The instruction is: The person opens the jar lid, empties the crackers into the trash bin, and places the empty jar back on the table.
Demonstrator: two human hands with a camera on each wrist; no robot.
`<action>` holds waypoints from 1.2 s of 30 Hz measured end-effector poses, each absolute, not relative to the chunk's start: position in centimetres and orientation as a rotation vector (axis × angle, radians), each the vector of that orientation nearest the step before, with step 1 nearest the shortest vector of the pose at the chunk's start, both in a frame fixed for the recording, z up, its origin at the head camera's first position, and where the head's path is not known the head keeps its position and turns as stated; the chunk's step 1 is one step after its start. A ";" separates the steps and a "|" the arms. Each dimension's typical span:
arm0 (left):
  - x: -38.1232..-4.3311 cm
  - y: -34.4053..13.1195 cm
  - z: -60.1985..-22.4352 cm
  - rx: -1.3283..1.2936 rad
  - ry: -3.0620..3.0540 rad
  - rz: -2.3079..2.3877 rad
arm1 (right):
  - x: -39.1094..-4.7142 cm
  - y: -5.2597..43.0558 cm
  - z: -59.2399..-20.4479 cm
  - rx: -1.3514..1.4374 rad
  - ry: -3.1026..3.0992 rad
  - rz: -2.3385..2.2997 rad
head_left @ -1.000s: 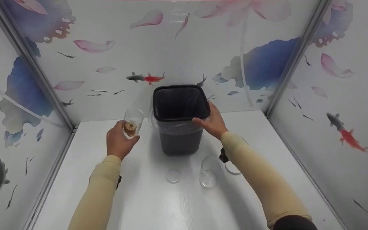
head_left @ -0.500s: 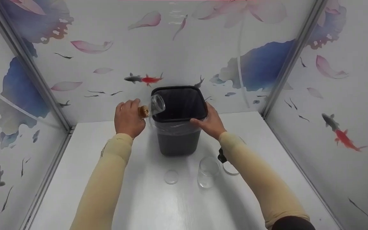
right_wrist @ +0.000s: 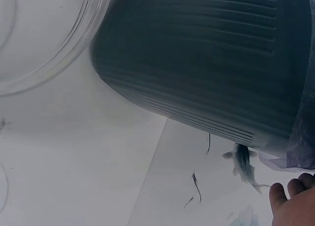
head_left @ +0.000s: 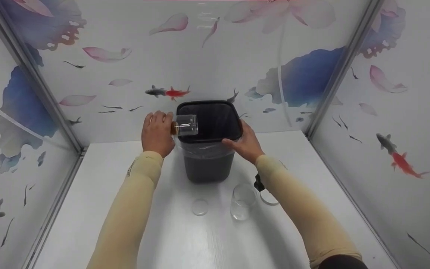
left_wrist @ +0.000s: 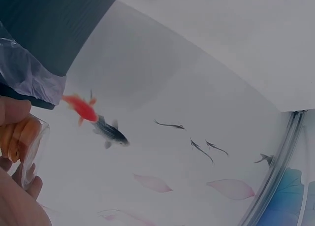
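Note:
My left hand (head_left: 158, 135) grips a clear jar (head_left: 188, 124) laid on its side, its mouth over the left part of the trash can's opening. Orange-brown pieces (left_wrist: 20, 137) sit toward the jar's bottom end, partly covered by my fingers in the left wrist view. The dark grey trash can (head_left: 208, 164) stands upright with a black rim and a clear plastic liner (head_left: 207, 150) folded over it. On its right side, my right hand (head_left: 250, 144) holds the rim, thumb at the front corner and fingers along the side.
In front of the trash can, a second clear jar (head_left: 243, 201) stands on the white table (head_left: 185, 239), with a small clear round lid (head_left: 200, 207) to its left. Another clear round lid (head_left: 269, 198) is partly hidden by my right forearm. Printed panels (head_left: 125, 33) enclose the table.
My left hand has carried the jar right to the trash can and tipped it from upright onto its side over the opening. My right hand has stayed on the rim.

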State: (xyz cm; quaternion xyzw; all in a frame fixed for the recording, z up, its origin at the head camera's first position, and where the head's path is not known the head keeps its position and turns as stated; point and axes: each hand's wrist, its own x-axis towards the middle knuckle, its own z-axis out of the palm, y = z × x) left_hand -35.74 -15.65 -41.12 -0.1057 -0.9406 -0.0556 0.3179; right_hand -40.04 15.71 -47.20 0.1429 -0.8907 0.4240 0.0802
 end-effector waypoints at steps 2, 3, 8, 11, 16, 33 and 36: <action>-35.8 -15.4 -41.0 -0.285 -2.478 -0.121 | -40.1 15.7 -47.3 0.420 -2.668 1.264; -35.8 -15.3 -40.9 -0.291 -2.480 -0.105 | -40.0 15.7 -47.3 0.414 -2.673 1.260; -36.0 -14.9 -40.8 -0.321 -2.472 -0.018 | -40.1 15.7 -47.4 0.410 -2.680 1.261; -36.1 -14.6 -40.6 -0.330 -2.462 0.020 | -40.2 15.7 -47.4 0.406 -2.681 1.250; -36.4 -14.3 -40.3 -0.351 -2.458 0.085 | -40.2 15.7 -47.5 0.418 -2.671 1.237; -36.7 -13.4 -40.2 -0.394 -2.421 0.201 | -40.1 15.7 -47.4 0.417 -2.675 1.225; -36.7 -13.4 -40.3 -0.402 -2.408 0.207 | -40.2 15.6 -47.5 0.416 -2.675 1.234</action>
